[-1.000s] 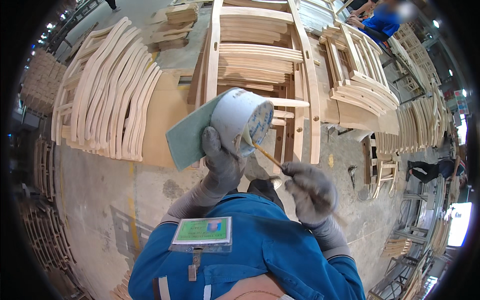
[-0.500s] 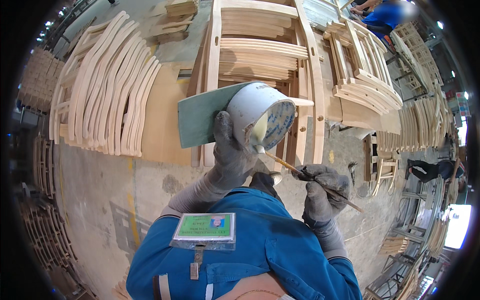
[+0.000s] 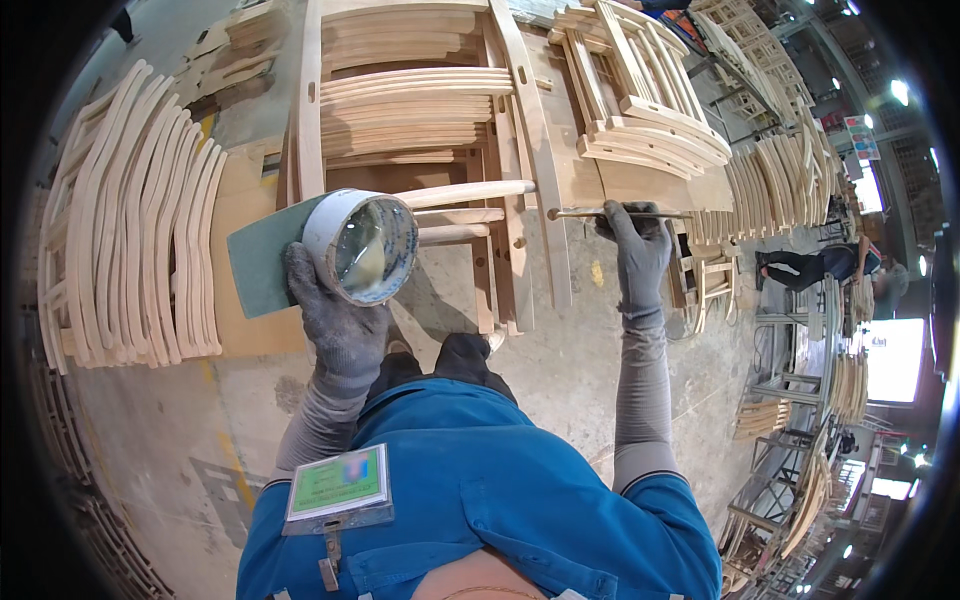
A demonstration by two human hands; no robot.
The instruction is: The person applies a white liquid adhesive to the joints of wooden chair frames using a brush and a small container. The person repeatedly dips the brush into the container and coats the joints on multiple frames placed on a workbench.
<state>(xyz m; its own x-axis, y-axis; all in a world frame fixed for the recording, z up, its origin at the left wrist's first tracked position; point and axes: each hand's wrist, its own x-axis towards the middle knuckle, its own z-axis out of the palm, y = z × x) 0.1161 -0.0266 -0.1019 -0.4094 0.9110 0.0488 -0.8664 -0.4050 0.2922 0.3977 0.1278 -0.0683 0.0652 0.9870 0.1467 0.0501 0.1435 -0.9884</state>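
My left hand [image 3: 345, 325], in a grey glove, is closed round a white round tub [image 3: 320, 232] tilted toward me. Pale, milky liquid [image 3: 368, 262] lies inside it. A flat grey-green sheet [image 3: 262, 262] sticks out to the left behind the tub, next to my fingers; how it is held is hidden. Between the fingers of my gloved right hand [image 3: 638, 255] is a thin stick [image 3: 582, 212], held nearly level. Its left tip is at a hole in the long wooden rail [image 3: 540, 170] of a frame; whether it enters the hole I cannot tell.
Curved wooden frames [image 3: 140, 220] stand stacked at left. Stacked slats [image 3: 415, 100] lie between the rails ahead. More wooden frames [image 3: 650, 130] rest on cardboard at right. A person in dark clothes [image 3: 825, 262] is farther right. Concrete floor [image 3: 560, 370] surrounds my feet.
The stick has left the tub and moved up and right to the rail's hole with my right hand. My left hand and the tub have moved left, and the view has shifted.
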